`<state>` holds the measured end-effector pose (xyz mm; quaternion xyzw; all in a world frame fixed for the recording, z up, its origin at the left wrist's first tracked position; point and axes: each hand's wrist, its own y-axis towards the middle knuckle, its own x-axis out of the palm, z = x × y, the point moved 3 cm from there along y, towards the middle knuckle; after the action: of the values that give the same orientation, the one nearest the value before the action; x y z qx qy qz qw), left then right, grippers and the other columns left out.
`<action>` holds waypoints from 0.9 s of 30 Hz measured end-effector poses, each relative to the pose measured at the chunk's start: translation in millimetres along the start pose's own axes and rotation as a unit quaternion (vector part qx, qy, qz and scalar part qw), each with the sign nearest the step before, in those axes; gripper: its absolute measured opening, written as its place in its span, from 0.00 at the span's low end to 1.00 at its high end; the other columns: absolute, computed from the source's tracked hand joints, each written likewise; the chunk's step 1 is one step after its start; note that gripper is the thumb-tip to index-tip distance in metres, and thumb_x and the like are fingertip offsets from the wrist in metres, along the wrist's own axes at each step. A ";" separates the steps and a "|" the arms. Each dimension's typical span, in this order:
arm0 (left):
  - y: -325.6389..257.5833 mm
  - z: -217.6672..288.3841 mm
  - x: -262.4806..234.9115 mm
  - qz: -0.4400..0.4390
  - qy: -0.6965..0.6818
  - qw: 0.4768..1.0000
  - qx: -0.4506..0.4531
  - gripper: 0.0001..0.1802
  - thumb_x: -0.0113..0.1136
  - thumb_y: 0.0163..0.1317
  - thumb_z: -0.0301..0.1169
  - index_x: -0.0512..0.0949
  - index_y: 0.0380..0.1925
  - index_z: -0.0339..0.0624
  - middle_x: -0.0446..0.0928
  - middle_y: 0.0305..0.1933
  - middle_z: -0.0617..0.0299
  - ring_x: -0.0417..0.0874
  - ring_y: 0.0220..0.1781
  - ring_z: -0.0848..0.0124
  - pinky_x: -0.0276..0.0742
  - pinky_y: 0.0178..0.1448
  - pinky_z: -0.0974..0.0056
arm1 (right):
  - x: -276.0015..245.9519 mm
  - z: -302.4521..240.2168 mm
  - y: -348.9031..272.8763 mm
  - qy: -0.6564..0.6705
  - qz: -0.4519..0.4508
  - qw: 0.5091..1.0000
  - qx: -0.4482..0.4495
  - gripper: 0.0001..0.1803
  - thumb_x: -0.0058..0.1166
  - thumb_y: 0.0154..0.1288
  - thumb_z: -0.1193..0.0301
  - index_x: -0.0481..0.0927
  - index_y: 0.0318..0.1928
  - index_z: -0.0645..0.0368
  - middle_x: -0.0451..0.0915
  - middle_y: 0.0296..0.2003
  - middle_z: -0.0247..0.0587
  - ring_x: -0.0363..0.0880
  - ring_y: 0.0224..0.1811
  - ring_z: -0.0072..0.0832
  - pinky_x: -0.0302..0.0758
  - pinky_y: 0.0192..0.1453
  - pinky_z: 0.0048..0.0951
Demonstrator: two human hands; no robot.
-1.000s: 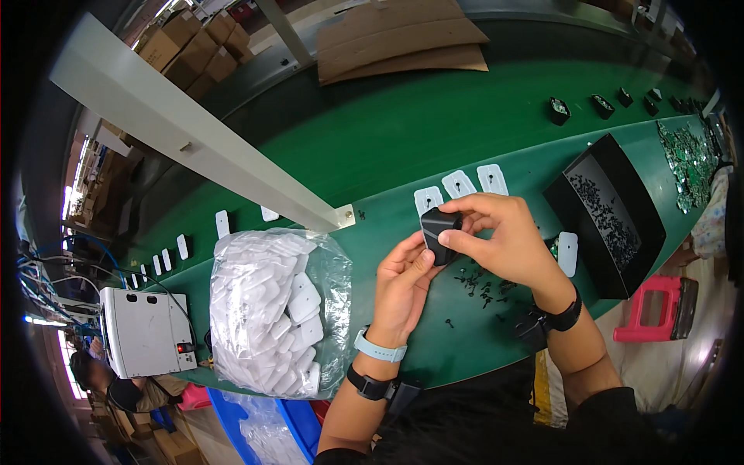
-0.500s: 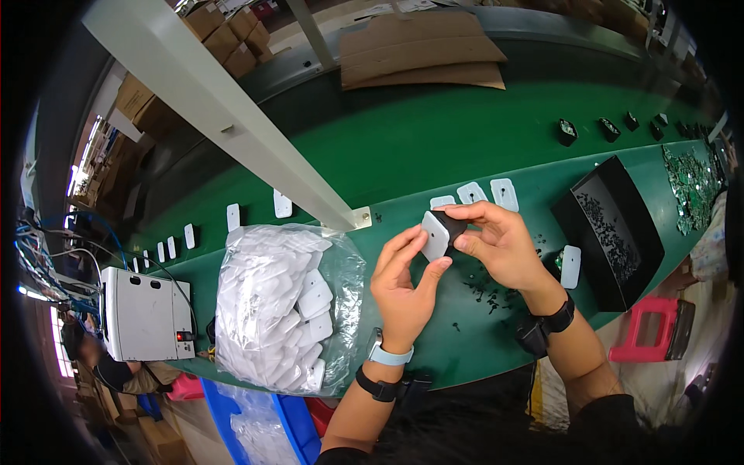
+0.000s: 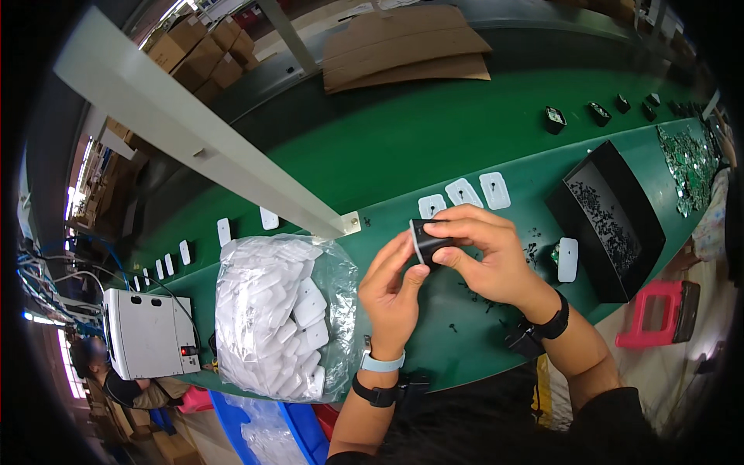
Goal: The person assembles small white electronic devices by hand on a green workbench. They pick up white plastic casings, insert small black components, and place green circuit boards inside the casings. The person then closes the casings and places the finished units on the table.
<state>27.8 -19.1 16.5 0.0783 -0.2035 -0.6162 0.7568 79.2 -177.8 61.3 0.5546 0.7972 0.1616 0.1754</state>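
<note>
Between both hands is a small black plastic housing [image 3: 428, 243] with a white cover [image 3: 416, 242] on its left side, seen nearly edge-on. My left hand [image 3: 394, 285] pinches the cover side with thumb and fingers. My right hand [image 3: 494, 254] grips the black body, fingers along its top and thumb below. Just beyond the hands, three white covers lie in a row, one of them a rounded rectangular cover [image 3: 494, 191], each with a small black part on it. Left of my left hand sits a clear plastic bag [image 3: 267, 314] full of white covers.
A black bin [image 3: 570, 198] of small black parts stands at right, beside a white-covered unit [image 3: 567, 260]. Farther right lie green circuit boards [image 3: 686, 167]. Black housings [image 3: 554, 118] sit on the green belt. A metal post [image 3: 209, 143] slants across; a white machine [image 3: 151, 333] stands left.
The housing has turned in my hands, so its white face shows only as an edge and its black side faces up. The whole view has shifted slightly.
</note>
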 end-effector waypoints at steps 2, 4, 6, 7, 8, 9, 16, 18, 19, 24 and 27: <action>0.2 -1.0 -3.6 -0.003 0.004 1.000 0.011 0.21 0.67 0.64 0.18 0.80 0.57 0.31 0.78 0.62 0.45 0.82 0.62 0.59 0.83 0.63 0.58 | 0.4 1.3 0.9 0.007 -0.005 1.000 0.005 0.18 0.64 0.63 0.81 0.85 0.54 0.61 0.82 0.48 0.46 0.85 0.45 0.31 0.85 0.49 0.28; -0.9 -4.6 -3.0 -0.008 0.006 1.000 -0.011 0.20 0.67 0.64 0.17 0.80 0.57 0.31 0.78 0.62 0.45 0.83 0.60 0.59 0.85 0.60 0.59 | -0.7 3.2 -0.4 0.010 -0.002 1.000 0.012 0.18 0.65 0.62 0.82 0.85 0.54 0.61 0.82 0.48 0.46 0.85 0.44 0.30 0.85 0.48 0.28; -2.1 -7.1 -2.7 -0.009 0.006 1.000 -0.025 0.20 0.66 0.64 0.16 0.80 0.57 0.30 0.78 0.62 0.45 0.83 0.59 0.60 0.86 0.58 0.60 | -0.6 4.0 -0.8 0.015 0.003 1.000 0.018 0.18 0.65 0.62 0.82 0.86 0.53 0.61 0.82 0.47 0.46 0.85 0.42 0.29 0.85 0.47 0.28; -2.6 -7.7 -3.1 -0.009 0.005 1.000 -0.029 0.20 0.66 0.64 0.16 0.80 0.57 0.30 0.78 0.62 0.45 0.84 0.59 0.60 0.86 0.58 0.60 | -0.8 3.7 -1.0 0.006 0.001 1.000 0.019 0.18 0.64 0.62 0.82 0.85 0.54 0.61 0.83 0.47 0.46 0.85 0.43 0.30 0.85 0.47 0.28; -3.1 -8.1 -3.6 -0.008 0.004 0.999 -0.033 0.20 0.66 0.64 0.16 0.80 0.57 0.30 0.78 0.62 0.45 0.84 0.58 0.60 0.87 0.57 0.61 | -0.7 3.3 -1.3 -0.003 -0.002 1.000 0.021 0.18 0.64 0.62 0.82 0.85 0.54 0.61 0.83 0.47 0.47 0.85 0.44 0.31 0.85 0.48 0.28; -2.6 -7.7 -3.0 -0.002 -0.001 0.999 -0.037 0.20 0.66 0.64 0.16 0.80 0.57 0.30 0.78 0.61 0.45 0.84 0.59 0.60 0.86 0.58 0.61 | -0.8 2.6 -0.7 -0.013 -0.006 1.000 0.021 0.18 0.64 0.62 0.82 0.85 0.54 0.61 0.83 0.48 0.47 0.86 0.44 0.31 0.85 0.48 0.28; 1.0 -3.0 2.7 0.052 0.079 0.995 0.035 0.25 0.71 0.59 0.17 0.78 0.58 0.29 0.80 0.59 0.47 0.84 0.57 0.61 0.83 0.62 0.58 | 7.0 17.2 -4.2 0.129 0.015 0.978 0.161 0.27 0.65 0.66 0.79 0.69 0.63 0.68 0.81 0.57 0.55 0.84 0.57 0.33 0.80 0.62 0.33; 0.9 -1.0 1.2 0.056 0.171 0.980 0.087 0.28 0.72 0.56 0.16 0.76 0.59 0.28 0.81 0.56 0.48 0.84 0.56 0.58 0.82 0.61 0.57 | 13.3 14.6 -5.5 0.119 0.018 0.986 0.115 0.29 0.67 0.65 0.78 0.69 0.63 0.67 0.81 0.58 0.54 0.83 0.58 0.34 0.80 0.63 0.34; 0.3 4.6 2.5 0.057 0.237 0.961 0.130 0.30 0.74 0.54 0.16 0.76 0.59 0.28 0.81 0.56 0.47 0.84 0.55 0.57 0.82 0.60 0.57 | 17.2 13.2 -7.2 0.114 0.019 0.989 0.092 0.31 0.68 0.64 0.78 0.69 0.64 0.67 0.80 0.58 0.54 0.83 0.58 0.34 0.80 0.63 0.35; -4.2 17.2 8.6 0.048 0.317 0.920 0.225 0.34 0.79 0.47 0.20 0.77 0.56 0.29 0.80 0.53 0.46 0.84 0.53 0.56 0.80 0.59 0.57 | 23.1 17.0 -6.4 0.201 0.022 0.969 0.141 0.32 0.67 0.64 0.80 0.68 0.66 0.65 0.79 0.57 0.47 0.81 0.59 0.32 0.78 0.65 0.34; -1.9 20.9 8.3 0.025 0.160 0.974 0.158 0.28 0.75 0.53 0.20 0.78 0.55 0.28 0.76 0.58 0.47 0.81 0.58 0.56 0.79 0.63 0.55 | 4.9 12.2 -0.5 0.250 -0.028 0.961 0.114 0.33 0.65 0.65 0.82 0.68 0.68 0.65 0.79 0.57 0.47 0.80 0.60 0.32 0.79 0.65 0.35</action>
<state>18.9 -24.7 36.4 0.2892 -0.1767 -0.5366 0.7728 82.8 -172.6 49.8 0.4903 0.8441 0.1980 -0.0891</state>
